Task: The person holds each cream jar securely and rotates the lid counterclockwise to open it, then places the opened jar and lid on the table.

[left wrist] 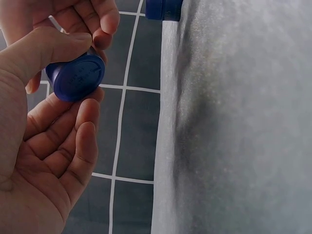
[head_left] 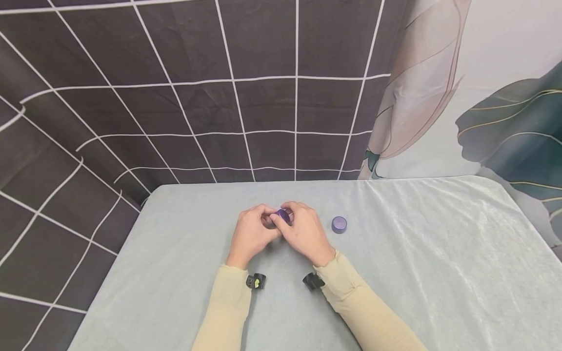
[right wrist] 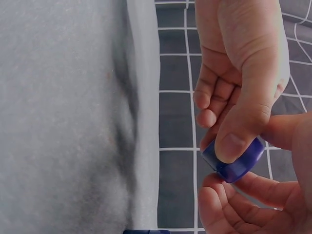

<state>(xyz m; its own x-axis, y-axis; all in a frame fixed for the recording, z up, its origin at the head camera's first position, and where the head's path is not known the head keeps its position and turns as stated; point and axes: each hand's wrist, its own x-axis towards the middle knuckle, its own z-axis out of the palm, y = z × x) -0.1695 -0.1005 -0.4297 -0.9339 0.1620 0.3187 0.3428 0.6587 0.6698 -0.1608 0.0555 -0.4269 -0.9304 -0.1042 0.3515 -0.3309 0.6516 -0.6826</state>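
Both hands meet over the table around a small round purple container [head_left: 282, 215], squat like a jar or cap. In the left wrist view its flat face [left wrist: 79, 78] carries faint raised lettering. My left hand [head_left: 253, 231] holds it between thumb and fingers, the thumb lying along its upper edge. The right hand [head_left: 307, 231] pinches it from the other side, and in the right wrist view that thumb presses on its purple side [right wrist: 246, 163]. A second purple round piece [head_left: 339, 224] stands on the table, just right of the right hand.
A pale grey velvety cloth [head_left: 417, 253] covers the table. Behind and to the left hangs a dark curtain [head_left: 263, 105] with a white grid; a leaf-patterned curtain [head_left: 430, 107] hangs at the right. Each wrist wears a small black camera.
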